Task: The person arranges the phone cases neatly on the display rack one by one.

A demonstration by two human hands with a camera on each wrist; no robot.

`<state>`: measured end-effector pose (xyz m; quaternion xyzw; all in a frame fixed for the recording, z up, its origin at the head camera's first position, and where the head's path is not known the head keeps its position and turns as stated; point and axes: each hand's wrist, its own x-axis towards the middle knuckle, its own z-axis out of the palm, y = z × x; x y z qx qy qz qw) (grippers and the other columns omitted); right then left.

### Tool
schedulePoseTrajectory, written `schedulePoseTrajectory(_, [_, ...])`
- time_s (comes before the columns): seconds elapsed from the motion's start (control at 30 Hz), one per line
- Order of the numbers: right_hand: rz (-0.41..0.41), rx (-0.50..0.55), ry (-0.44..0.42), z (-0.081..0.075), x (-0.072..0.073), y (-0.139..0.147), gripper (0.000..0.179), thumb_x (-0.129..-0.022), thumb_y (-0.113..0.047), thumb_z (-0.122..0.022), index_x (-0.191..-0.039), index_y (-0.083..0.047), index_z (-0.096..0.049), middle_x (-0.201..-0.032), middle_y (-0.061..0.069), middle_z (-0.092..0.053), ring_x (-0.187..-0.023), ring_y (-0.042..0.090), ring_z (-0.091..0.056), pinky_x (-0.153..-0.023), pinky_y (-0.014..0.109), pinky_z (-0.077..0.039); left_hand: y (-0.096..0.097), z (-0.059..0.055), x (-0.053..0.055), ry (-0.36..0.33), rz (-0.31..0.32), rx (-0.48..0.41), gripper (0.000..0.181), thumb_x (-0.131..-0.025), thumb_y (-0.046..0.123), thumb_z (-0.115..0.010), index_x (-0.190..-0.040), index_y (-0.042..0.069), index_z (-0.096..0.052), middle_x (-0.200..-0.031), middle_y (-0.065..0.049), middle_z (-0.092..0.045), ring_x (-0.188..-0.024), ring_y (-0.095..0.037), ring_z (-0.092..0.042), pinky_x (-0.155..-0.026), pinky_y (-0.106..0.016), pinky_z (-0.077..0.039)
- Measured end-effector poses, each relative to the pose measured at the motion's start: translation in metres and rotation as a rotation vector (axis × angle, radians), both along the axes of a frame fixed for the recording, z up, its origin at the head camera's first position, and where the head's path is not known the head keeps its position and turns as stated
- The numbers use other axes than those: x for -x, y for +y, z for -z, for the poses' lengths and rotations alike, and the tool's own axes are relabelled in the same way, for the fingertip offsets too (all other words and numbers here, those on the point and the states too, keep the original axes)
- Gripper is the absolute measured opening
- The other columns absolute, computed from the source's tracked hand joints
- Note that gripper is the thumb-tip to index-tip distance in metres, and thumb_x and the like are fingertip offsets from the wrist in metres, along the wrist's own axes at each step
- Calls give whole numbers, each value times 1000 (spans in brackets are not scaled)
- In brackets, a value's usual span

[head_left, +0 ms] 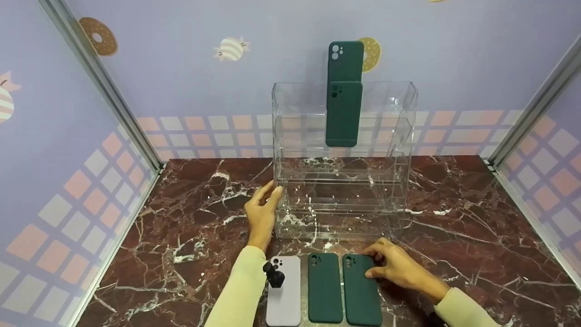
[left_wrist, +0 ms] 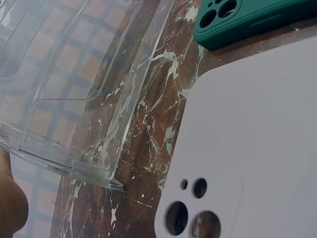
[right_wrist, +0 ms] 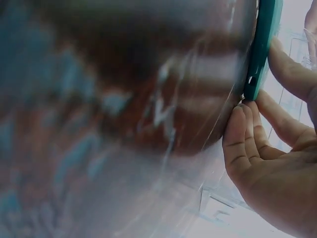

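- You have two phone cases in the clear tiered rack (head_left: 338,181): the rear green case (head_left: 347,66), upper centre of the frame, and the front green case (head_left: 343,118) just before and below it, both upright.
- Three more lie outside it on the surface (head_left: 195,236), in a row at lower centre: the lilac case (head_left: 286,304), the middle green case (head_left: 325,290) and the right-hand green case (head_left: 361,295).
- By that count, I'd judge you under halfway: two set in, three out.
- Your right grip (head_left: 399,265) pinches the right-hand green case at its upper right corner; whether that end is lifted, I can't tell.
- Your left grip (head_left: 263,209) is at the rack's left side, centre of the frame; I can't tell whether its fingers clamp the rack or just rest there.
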<state>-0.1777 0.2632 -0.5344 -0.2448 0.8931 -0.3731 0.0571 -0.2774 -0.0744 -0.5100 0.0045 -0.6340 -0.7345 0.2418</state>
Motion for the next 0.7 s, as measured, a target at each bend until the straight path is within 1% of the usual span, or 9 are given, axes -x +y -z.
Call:
schedulePoseTrajectory(0.1, [-18, -1, 10, -2, 0, -1, 43, -84, -22, -92, -118, -6, -70, -109, 2, -60, -93, 22, -60, -79, 35, -54, 0, 0, 0, -5, 9, -4, 34, -94, 5, -80, -126, -5, -75, -118, -22, -73, -94, -12, -71, -81, -23, -57])
schedulePoseTrajectory(0.2, [-16, 29, -24, -3, -1, -2, 43, -84, -19, -92, -115, -6, -66, -109, 3, -61, -93, 22, -62, -79, 35, -56, 0, 0, 0, -3, 13, -9, 34, -94, 4, -80, -126, -5, -75, -121, -27, -71, -95, -13, -71, -82, -23, -57])
schedulePoseTrajectory(0.27, [-11, 65, -50, -3, -1, -1, 43, -84, -17, -92, -115, -5, -65, -109, 4, -63, -93, 23, -65, -79, 36, -57, 0, 0, 1, -4, 12, -12, 33, -94, 4, -80, -126, -5, -75, -122, -28, -70, -96, -13, -71, -83, -23, -57])
schedulePoseTrajectory(0.4, [0, 153, -81, -1, -1, -1, 39, -84, -12, -91, -115, -3, -70, -111, 8, -68, -95, 26, -68, -82, 36, -60, 0, -1, 2, -7, -1, -10, 33, -94, 5, -81, -125, -5, -76, -122, -26, -71, -95, -14, -71, -83, -22, -56])
schedulePoseTrajectory(0.53, [13, 227, -95, -2, -1, -2, 33, -84, -7, -90, -113, -2, -75, -111, 10, -70, -94, 27, -69, -82, 32, -60, 0, -2, 1, -18, -14, -2, 33, -93, 6, -82, -124, -4, -77, -118, -20, -74, -94, -13, -71, -81, -22, -56])
schedulePoseTrajectory(0.63, [22, 247, -92, -7, 0, -2, 33, -84, -5, -89, -114, -1, -76, -109, 10, -71, -92, 24, -70, -80, 29, -59, 0, -3, 0, -28, -17, 0, 33, -93, 6, -82, -124, -3, -77, -117, -16, -75, -94, -13, -71, -81, -22, -55])
schedulePoseTrajectory(0.7, [22, 247, -77, -12, 1, -1, 35, -85, -6, -89, -116, 0, -76, -109, 9, -71, -91, 22, -69, -79, 28, -59, 0, -3, -1, -31, -17, 0, 33, -93, 7, -82, -125, -3, -77, -117, -15, -74, -94, -12, -71, -81, -21, -55])
